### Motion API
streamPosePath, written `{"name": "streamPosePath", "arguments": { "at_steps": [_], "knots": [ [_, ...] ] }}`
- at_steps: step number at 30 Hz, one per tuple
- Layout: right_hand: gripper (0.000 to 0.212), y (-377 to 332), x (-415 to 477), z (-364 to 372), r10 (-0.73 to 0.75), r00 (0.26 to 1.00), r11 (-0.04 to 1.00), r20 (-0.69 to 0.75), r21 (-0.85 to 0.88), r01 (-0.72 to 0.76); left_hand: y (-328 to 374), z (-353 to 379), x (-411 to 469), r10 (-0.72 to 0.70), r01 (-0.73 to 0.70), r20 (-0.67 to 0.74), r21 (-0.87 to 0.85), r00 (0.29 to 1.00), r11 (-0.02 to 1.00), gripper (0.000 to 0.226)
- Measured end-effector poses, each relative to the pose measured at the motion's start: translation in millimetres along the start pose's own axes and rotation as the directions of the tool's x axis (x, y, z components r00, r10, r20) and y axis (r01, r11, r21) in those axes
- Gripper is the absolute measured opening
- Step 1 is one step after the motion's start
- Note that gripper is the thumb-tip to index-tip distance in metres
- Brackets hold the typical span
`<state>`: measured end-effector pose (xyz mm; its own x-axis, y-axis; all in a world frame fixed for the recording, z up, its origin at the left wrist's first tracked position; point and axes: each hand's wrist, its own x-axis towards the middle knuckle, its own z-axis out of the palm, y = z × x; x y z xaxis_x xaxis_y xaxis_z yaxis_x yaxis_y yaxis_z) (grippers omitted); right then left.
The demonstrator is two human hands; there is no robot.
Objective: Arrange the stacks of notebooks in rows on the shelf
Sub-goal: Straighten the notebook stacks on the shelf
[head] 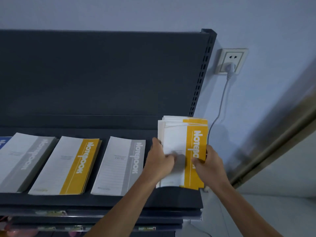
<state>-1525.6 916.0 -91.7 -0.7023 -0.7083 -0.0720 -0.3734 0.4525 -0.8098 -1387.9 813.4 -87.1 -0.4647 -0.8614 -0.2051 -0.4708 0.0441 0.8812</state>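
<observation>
The yellow-banded stack [183, 151] of notebooks lay at the right end of the dark shelf [102, 200], its covers fanned unevenly at the far end and its near edge at the front lip. The left hand [159, 161] gripped its 9 o'clock edge, thumb across the white cover; the right hand [207, 165] gripped the 3 o'clock edge, thumb on the yellow band, fingers curled round the side. Toward 9 o'clock sat 3 more stacks, apart from one another: a grey-banded stack [119, 165], a second yellow stack [68, 165], then another grey stack [22, 161], with a blue cover [3, 142] cut off at the frame's edge. Each band read "Notebook" in white; "A5" showed on the nearest grey cover, the small print too blurred to read. Just beside the held stack at 1 o'clock rose the slotted upright [201, 71]; beyond it a wall socket [230, 60] held a white plug [230, 68], whose cable [220, 106] hung down behind the stack.
</observation>
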Motion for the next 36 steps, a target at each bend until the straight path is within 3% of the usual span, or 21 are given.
{"name": "streamPosePath", "arguments": {
  "at_steps": [3,7,12,17,26,29,33,36],
  "knots": [
    [0.030,-11.5,-8.1,8.8,-0.121,0.987,0.990,-0.109,0.060,0.128,-0.3,-14.8,-7.0,0.161,-0.167,-0.059,-0.118,0.985,0.979,0.051],
    [0.036,-12.1,-17.8,16.1,-0.140,0.986,0.983,-0.088,0.111,0.149,-9.9,-24.4,-12.4,0.282,-0.291,-0.071,-0.217,0.957,0.932,0.073],
    [0.051,-11.6,-25.3,19.4,-0.156,0.987,0.969,-0.034,0.189,0.160,-12.9,-24.3,-15.1,0.305,-0.294,-0.018,-0.325,0.952,0.899,0.095],
    [0.061,-12.4,-25.8,20.1,-0.192,0.980,0.946,-0.051,0.256,0.199,-17.1,-22.9,-14.6,0.309,-0.274,0.029,-0.389,0.951,0.880,0.087],
    [0.063,-4.8,-26.1,24.0,-0.170,0.985,0.949,-0.039,0.261,0.175,-20.8,-29.4,-7.9,0.326,-0.289,0.084,-0.297,0.942,0.910,0.086],
    [0.052,-8.7,-27.7,29.5,-0.159,0.986,0.964,-0.057,0.205,0.168,-23.7,-21.0,-11.7,0.300,-0.283,0.105,-0.147,0.948,0.948,0.064],
    [0.043,-7.3,-26.7,29.8,-0.141,0.987,0.987,-0.079,0.061,0.146,-31.3,-22.8,-5.4,0.297,-0.298,0.030,0.182,0.954,0.937,0.042],
    [0.043,-6.4,-14.2,21.8,-0.103,0.993,0.994,-0.054,-0.040,0.101,-25.0,-23.6,5.9,0.203,-0.192,-0.025,0.241,0.979,0.951,0.035]
  ]
}}
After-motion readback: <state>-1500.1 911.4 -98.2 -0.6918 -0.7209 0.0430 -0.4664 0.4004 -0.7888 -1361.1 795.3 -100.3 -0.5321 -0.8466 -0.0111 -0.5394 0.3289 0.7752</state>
